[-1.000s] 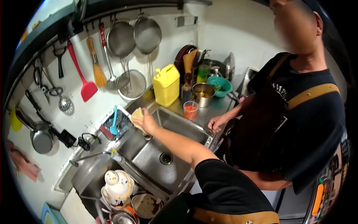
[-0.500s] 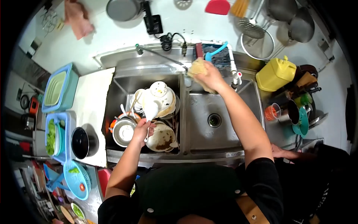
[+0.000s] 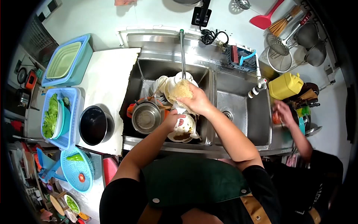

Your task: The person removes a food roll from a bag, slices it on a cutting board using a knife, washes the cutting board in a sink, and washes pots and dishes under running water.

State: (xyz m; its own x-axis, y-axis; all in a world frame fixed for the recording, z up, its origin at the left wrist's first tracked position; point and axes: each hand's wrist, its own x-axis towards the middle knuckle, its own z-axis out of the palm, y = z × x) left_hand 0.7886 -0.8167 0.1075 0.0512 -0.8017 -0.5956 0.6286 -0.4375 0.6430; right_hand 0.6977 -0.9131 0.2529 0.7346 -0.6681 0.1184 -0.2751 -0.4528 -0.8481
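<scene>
Over the left basin (image 3: 131,87), my left hand (image 3: 173,120) is closed around a white soup spoon (image 3: 180,109). My right hand (image 3: 198,100) grips a tan loofah scrubber (image 3: 181,90) against the bowl of the spoon, covering part of it. Below my hands lie dirty white plates (image 3: 182,130) with brown food remains. Several white bowls (image 3: 161,84) are stacked behind, and a steel pot (image 3: 146,117) rests to the left. The swivel faucet (image 3: 182,56) points into this basin, its outlet near the loofah.
The right basin (image 3: 242,112) has a drain. A yellow jug (image 3: 285,85) and a co-worker's hand (image 3: 284,114) are at the right. A blue caddy (image 3: 242,59) sits behind. A black pot (image 3: 94,125) stands on the white board (image 3: 106,74), beside a blue basket (image 3: 76,112) of greens.
My right hand has brought the loofah from the caddy side to the spoon. The faucet now points over the left basin. The camera view has shifted, and a co-worker's hand has reached in at right.
</scene>
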